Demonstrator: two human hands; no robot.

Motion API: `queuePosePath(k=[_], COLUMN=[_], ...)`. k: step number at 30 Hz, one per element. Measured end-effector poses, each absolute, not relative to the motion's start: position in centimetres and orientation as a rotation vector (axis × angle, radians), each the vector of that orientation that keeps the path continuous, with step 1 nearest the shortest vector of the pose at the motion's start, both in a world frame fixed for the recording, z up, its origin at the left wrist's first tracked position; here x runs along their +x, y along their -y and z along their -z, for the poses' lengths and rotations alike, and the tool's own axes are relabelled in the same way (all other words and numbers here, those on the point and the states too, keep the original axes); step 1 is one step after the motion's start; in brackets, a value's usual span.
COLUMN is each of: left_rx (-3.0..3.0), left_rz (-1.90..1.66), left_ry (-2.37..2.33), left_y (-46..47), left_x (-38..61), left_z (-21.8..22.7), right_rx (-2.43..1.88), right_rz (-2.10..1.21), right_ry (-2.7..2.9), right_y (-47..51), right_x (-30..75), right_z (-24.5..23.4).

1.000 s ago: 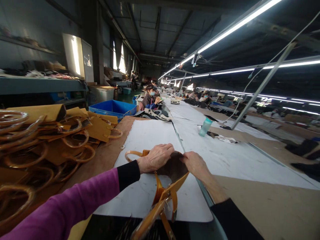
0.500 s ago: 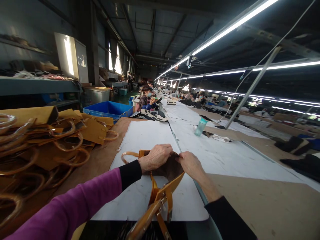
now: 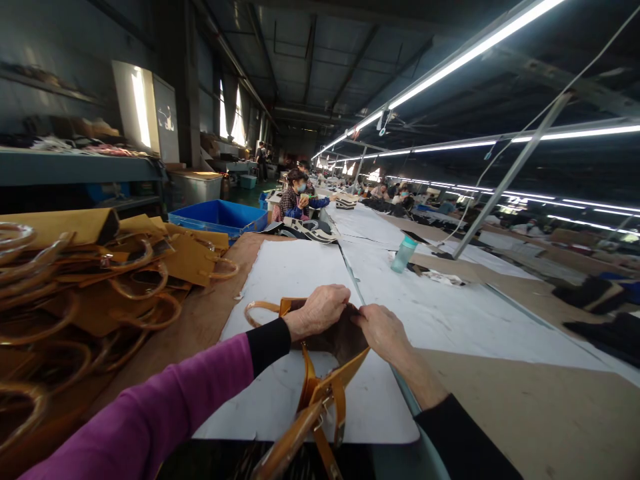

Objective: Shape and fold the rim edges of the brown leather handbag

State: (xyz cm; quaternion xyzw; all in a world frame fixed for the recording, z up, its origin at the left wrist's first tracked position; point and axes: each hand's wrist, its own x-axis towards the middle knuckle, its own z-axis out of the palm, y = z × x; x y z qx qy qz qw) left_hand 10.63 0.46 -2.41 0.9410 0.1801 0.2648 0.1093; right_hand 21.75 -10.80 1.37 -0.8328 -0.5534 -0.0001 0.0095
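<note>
A tan handbag (image 3: 334,347) with a dark lining lies on the white table sheet (image 3: 295,280) in front of me. My left hand (image 3: 321,310) is curled over the bag's upper edge near a round handle (image 3: 260,308). My right hand (image 3: 383,330) pinches the same dark edge just to the right, the two hands almost touching. Tan straps and a buckle (image 3: 320,400) hang from the bag toward me.
A heap of tan bags with ring handles (image 3: 100,280) fills the left side. Behind it stands a blue bin (image 3: 220,217). A teal bottle (image 3: 403,254) stands on the long table. Seated workers (image 3: 296,197) sit farther along the line.
My hands have barely shifted on the bag's edge. A seated worker farther down the table has stretched an arm out over it.
</note>
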Motion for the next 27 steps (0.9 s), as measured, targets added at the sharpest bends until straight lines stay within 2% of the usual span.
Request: queuePosePath(k=[16,27], left_rx=[2.885,2.76], left_rz=[-0.671,-0.693], left_ry=[-0.509,-0.581], left_y=[-0.1,-0.1], left_x=[10.9,11.4], left_z=[1.9,1.7], right_rx=[-2.56,-2.529], right_rz=[0.194,0.2], right_ry=[1.819,1.887], right_y=[9.3,9.1], right_x=[22.3,22.5], right_z=[-1.0,-0.8])
